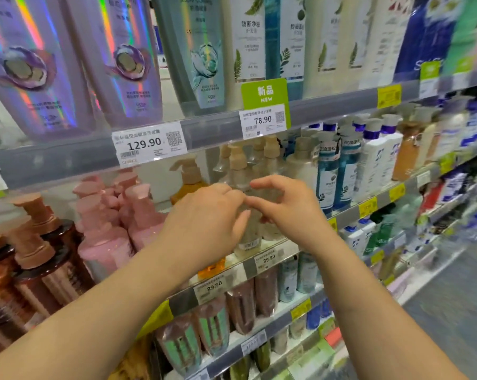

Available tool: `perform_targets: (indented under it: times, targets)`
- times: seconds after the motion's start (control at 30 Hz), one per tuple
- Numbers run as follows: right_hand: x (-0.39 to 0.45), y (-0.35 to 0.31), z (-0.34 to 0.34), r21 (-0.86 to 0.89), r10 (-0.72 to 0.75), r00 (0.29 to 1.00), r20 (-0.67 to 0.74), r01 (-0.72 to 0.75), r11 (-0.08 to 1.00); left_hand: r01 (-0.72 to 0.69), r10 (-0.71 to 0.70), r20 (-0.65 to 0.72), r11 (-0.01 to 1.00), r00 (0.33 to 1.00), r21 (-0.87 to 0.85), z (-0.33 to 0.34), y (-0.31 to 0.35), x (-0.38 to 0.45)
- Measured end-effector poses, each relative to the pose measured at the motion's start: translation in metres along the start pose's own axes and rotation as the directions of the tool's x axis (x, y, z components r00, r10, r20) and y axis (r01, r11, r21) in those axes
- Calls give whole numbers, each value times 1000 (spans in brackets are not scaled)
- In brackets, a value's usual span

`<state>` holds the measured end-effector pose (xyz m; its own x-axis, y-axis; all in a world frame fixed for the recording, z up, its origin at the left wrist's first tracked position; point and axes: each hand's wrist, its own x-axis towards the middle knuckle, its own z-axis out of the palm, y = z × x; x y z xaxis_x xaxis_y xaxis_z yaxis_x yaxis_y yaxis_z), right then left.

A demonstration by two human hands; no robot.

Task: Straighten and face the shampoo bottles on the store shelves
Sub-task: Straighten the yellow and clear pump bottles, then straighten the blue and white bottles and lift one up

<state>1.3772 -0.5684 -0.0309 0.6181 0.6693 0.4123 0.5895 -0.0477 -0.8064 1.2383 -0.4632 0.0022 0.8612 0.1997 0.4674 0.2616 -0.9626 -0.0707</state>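
A clear pump bottle [249, 237] with a beige pump head stands at the front of the middle shelf, its barcode sticker low on the side towards me. My left hand [207, 215] wraps around its left side. My right hand [289, 204] touches its right side with thumb and fingers curled around it. An amber pump bottle [189, 182] stands just left, partly hidden behind my left hand. More clear bottles with beige pumps [270, 157] stand behind the held one.
Pink pump bottles [138, 212] and brown ones [39, 259] fill the shelf to the left. Blue and white bottles [350, 165] stand to the right. The shelf edge [270, 259] carries price tags. Tall purple and green bottles [116, 56] stand above; further shelves below.
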Motion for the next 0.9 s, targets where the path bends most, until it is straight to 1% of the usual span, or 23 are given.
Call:
perform_targets:
  times: [0.17,0.27,0.37,0.47,0.57,0.63,0.77,0.9]
  targets:
    - [8,36,-48,8,67,997,-36,-67,998,14,-14,-5,998,1000,-64,21,35,31]
    - [23,57,-80,52,90,993,-75,-86,995,57,-59,-32,996,998,-73,30,59,58]
    - [44,79,-114,17,80,993,-90,-79,997,144,-150,-52,984,987,-110,39,80,89]
    - [66,98,-146,15,76,992,-99,-75,997,265,-267,-2,958,964,-105,54,98,116]
    - [82,115,-167,20,47,995,-88,-45,999,377,-377,19,922,926,-86,70,113,140]
    - [89,122,-176,-49,-7,999,-48,5,999,462,-461,37,882,887,-90,79,121,152]
    - [106,122,-189,-272,-91,991,96,115,955,576,-576,29,815,817,-53,89,129,171]
    - [125,119,-184,-415,-99,964,248,198,888,646,-645,40,759,763,-81,97,129,184]
